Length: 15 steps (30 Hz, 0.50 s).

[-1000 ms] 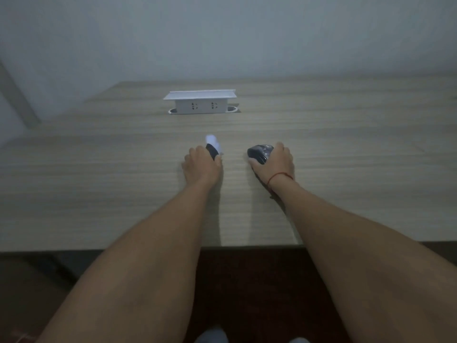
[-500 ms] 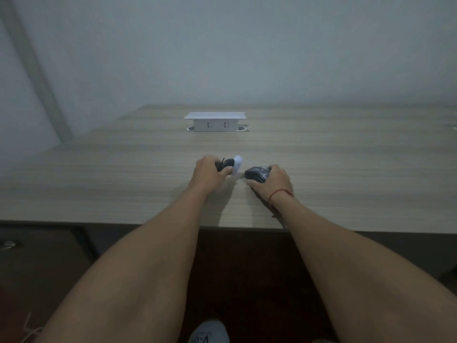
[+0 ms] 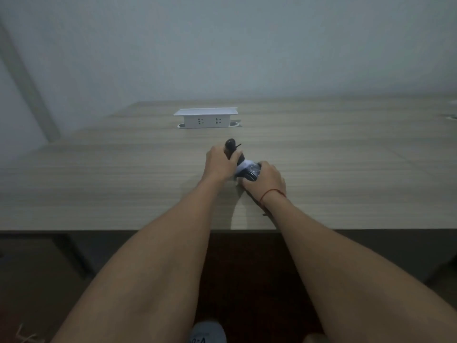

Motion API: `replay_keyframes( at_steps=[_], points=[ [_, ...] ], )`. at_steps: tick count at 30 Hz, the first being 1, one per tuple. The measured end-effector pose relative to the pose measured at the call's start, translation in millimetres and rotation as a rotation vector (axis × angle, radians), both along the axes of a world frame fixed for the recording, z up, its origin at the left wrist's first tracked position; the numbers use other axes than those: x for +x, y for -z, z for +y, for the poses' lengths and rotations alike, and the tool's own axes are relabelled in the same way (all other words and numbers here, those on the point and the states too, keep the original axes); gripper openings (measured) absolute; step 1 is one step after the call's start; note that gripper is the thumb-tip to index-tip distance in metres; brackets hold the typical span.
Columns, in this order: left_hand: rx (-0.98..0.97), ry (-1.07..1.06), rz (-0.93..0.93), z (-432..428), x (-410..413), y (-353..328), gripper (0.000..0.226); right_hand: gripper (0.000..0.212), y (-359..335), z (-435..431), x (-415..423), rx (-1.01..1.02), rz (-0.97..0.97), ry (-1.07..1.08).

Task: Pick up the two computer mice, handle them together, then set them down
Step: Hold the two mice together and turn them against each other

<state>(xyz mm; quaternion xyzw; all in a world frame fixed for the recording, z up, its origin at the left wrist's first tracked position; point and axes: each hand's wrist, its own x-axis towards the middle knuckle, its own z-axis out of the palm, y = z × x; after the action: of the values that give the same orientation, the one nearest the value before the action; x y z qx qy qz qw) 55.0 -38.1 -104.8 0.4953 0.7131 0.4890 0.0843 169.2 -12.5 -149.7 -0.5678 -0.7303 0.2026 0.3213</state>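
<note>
Here both forearms reach forward over the near edge of the wooden desk (image 3: pixel 99 184) and converge toward its middle. The left hand (image 3: pixel 218 165) is curled tight around a black-and-white mouse (image 3: pixel 233 152), which stands tilted, its dark end poking up beyond the knuckles and its white end angled down to the right. The right hand (image 3: pixel 265 180), with a red string bracelet (image 3: pixel 270 194) at the wrist, grips a dark glossy mouse (image 3: pixel 252 173) from the side, fingers wrapped over it, low at the desk surface; whether it rests on the wood cannot be told. The two mice meet between the hands, the white end of the left one pressed against the top of the dark one. Farther back on the desk, well apart from the hands, stands a white pop-up socket box (image 3: pixel 206 118).
</note>
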Motion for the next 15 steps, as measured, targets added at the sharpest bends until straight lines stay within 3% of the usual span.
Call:
replay_keyframes(
  at_steps=[5, 10, 15],
  points=[
    [-0.084, -0.108, 0.111, -4.8, -10.2, 15.1, 0.037, 0.062, 0.1, 0.5, -0.1, 0.021, -0.007, -0.002],
    [0.166, -0.008, -0.021, -3.4, 7.8, -6.1, 0.032, 0.059, 0.4, 0.1, -2.8, -0.027, 0.016, -0.008],
    [0.047, -0.133, 0.071, -7.7, 9.1, 16.0, 0.032, 0.064, -2.1, 0.4, 1.9, -0.006, 0.014, 0.012]
  ],
)
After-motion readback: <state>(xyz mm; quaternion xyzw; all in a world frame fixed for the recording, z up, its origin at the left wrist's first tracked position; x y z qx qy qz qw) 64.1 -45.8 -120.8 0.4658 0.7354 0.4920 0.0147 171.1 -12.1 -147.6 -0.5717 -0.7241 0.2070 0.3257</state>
